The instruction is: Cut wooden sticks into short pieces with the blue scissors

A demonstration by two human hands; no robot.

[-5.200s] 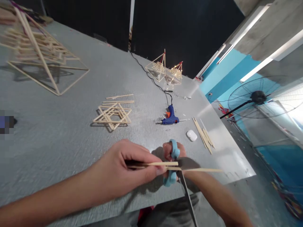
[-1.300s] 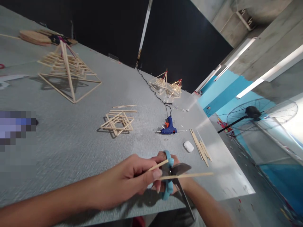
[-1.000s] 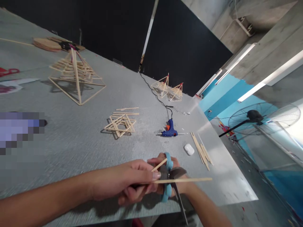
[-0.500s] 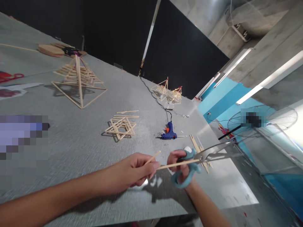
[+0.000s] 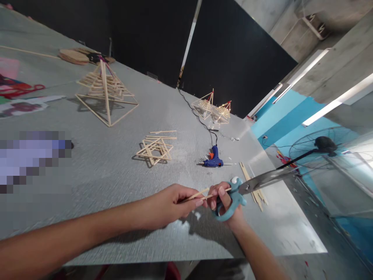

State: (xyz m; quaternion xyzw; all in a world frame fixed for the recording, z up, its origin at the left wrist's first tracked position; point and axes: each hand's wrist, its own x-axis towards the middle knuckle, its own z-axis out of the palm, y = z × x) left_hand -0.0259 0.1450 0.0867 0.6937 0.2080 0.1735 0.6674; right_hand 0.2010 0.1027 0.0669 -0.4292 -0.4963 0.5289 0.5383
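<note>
My left hand (image 5: 171,205) is closed in a pinch on thin wooden sticks (image 5: 199,193), whose ends stick out past the fingertips. Close beside it, my right hand (image 5: 223,198) is closed around the light blue handles of a pair of scissors (image 5: 241,199). The metal blades are together and point away to the right. One stick runs from the left fingertips to the right fingers, which touch it near the handles. Beyond my hands lies a star-shaped stick frame (image 5: 154,152), and a blue glue gun (image 5: 214,158) rests to its right.
A stick pyramid (image 5: 107,97) stands back left, and two smaller lit pyramids (image 5: 221,113) stand at the far edge. Loose sticks (image 5: 256,194) lie under the blades. The glue gun's black cord (image 5: 194,111) crosses the grey table (image 5: 116,171). A fan (image 5: 325,144) stands right.
The scissor blades have come together. My right hand has moved nearer my left, its fingers now on the stick. The whole view has shifted slightly.
</note>
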